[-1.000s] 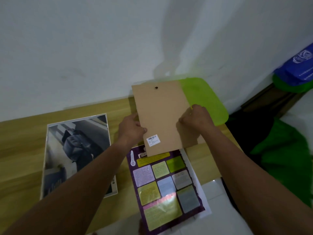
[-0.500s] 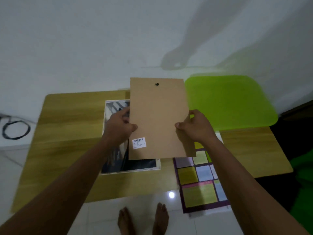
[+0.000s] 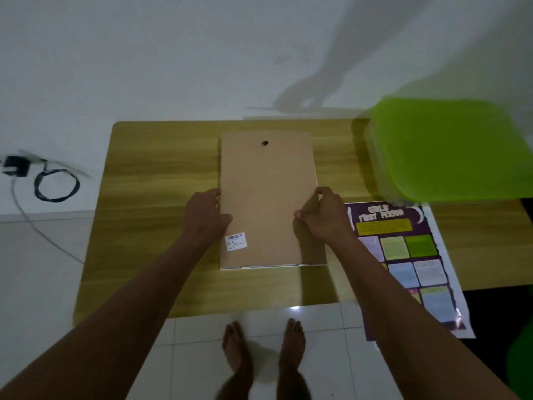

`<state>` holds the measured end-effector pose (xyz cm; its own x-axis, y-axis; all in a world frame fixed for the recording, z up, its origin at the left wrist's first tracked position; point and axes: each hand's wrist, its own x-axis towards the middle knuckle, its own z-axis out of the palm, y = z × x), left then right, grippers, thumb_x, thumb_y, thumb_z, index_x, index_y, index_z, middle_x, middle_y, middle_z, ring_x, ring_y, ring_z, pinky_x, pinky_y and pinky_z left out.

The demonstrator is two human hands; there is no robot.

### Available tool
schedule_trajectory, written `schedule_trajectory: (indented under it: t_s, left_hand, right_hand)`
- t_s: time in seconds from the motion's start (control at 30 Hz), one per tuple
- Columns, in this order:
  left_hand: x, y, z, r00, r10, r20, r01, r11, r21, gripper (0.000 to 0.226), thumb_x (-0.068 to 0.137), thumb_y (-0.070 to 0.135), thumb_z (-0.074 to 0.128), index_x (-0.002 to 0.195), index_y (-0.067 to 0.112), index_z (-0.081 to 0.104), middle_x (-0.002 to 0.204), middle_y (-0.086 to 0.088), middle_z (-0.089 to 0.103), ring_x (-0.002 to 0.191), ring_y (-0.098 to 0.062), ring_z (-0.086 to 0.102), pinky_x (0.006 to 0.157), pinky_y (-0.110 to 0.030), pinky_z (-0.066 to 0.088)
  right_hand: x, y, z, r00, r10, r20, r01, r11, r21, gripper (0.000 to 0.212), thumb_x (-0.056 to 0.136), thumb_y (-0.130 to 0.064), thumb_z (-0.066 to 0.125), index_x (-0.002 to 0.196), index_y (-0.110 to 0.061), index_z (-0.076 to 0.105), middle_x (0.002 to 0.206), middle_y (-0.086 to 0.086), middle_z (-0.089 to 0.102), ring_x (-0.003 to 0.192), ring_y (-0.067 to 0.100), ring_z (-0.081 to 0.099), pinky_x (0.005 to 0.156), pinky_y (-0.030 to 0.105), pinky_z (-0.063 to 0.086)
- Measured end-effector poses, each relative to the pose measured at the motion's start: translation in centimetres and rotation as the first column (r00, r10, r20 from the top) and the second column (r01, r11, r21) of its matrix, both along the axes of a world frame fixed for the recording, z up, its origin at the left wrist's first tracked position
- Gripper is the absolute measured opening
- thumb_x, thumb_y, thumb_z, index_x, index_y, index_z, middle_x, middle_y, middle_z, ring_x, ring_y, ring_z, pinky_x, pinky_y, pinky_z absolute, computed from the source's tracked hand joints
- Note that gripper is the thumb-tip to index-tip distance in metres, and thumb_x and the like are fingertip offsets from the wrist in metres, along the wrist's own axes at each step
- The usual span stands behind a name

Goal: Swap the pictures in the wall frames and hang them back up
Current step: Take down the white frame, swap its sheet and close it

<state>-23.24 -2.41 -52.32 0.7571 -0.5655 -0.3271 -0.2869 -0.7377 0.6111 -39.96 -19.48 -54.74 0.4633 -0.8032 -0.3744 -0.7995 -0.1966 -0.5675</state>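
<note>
In the head view, the brown backing board (image 3: 268,197) is laid flat on the desk (image 3: 158,174), hanger hole up, probably to be seated squarely over the white frame edge (image 3: 274,266) showing beneath. It is gripped between the left hand (image 3: 206,217) and right hand (image 3: 324,217), one at each long edge. The purple poster (image 3: 403,255) is left just right.

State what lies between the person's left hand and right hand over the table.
The head view shows the brown backing board spanning that stretch, with the left hand and right hand each gripping one of its long edges.
</note>
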Motion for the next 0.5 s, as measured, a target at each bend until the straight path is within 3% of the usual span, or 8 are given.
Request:
schedule_trajectory:
  t_s: [0.07,0.17,0.23,0.3,0.5]
  left_hand:
    - [0.0,0.1,-0.5,1.000,-0.006,0.000,0.006,1.000,-0.004,0.064,0.072,0.013,0.076,0.133,0.009,0.057,0.115,-0.020,0.065,0.105,-0.032,0.061,0.087,-0.033,0.045]
    - [-0.3,0.1,-0.5,1.000,-0.024,0.015,0.024,0.999,-0.042,0.064,0.063,0.023,0.065,0.124,0.003,0.062,0.103,-0.021,0.068,0.092,-0.035,0.065,0.077,-0.032,0.047]
    - [-0.5,0.0,-0.5,1.000,-0.023,0.006,0.023,0.998,-0.066,0.063,0.059,0.021,0.061,0.118,-0.001,0.062,0.096,-0.016,0.069,0.085,-0.036,0.066,0.076,-0.035,0.051]
    - [-0.5,0.1,-0.9,1.000,-0.005,-0.007,0.004,0.998,-0.070,0.057,0.066,0.011,0.071,0.118,-0.005,0.056,0.091,-0.009,0.066,0.083,-0.034,0.065,0.077,-0.040,0.053]
    - [-0.1,0.5,-2.0,0.998,-0.049,-0.028,0.047,0.996,-0.076,0.038,0.069,0.005,0.074,0.105,0.015,0.070,0.089,0.000,0.066,0.083,-0.027,0.067,0.079,-0.034,0.051]
  right_hand:
    - [-0.2,0.4,-0.1,0.999,0.003,-0.035,-0.004,0.999,-0.037,0.070,0.075,-0.034,0.084,0.132,-0.015,0.048,0.127,0.018,0.044,0.115,0.037,0.050,0.095,0.037,0.044]
    - [-0.5,0.7,-0.2,0.997,0.011,-0.075,-0.015,0.998,-0.065,0.067,0.078,-0.037,0.080,0.133,-0.018,0.046,0.131,0.018,0.040,0.123,0.041,0.041,0.102,0.042,0.039]
    - [-0.7,0.7,-0.4,0.996,0.022,-0.083,-0.026,0.998,-0.055,0.069,0.080,-0.036,0.079,0.136,-0.018,0.043,0.133,0.020,0.041,0.126,0.041,0.039,0.103,0.043,0.037]
    - [-0.7,0.7,-0.5,0.999,0.014,-0.051,-0.015,1.000,-0.015,0.077,0.081,-0.031,0.079,0.144,-0.018,0.035,0.137,0.020,0.040,0.129,0.039,0.039,0.100,0.041,0.039]
    - [-1.2,0.2,-0.1,0.990,0.116,-0.075,-0.113,0.993,0.031,0.091,0.076,-0.033,0.084,0.147,-0.014,0.031,0.138,0.017,0.037,0.129,0.034,0.040,0.098,0.035,0.039]
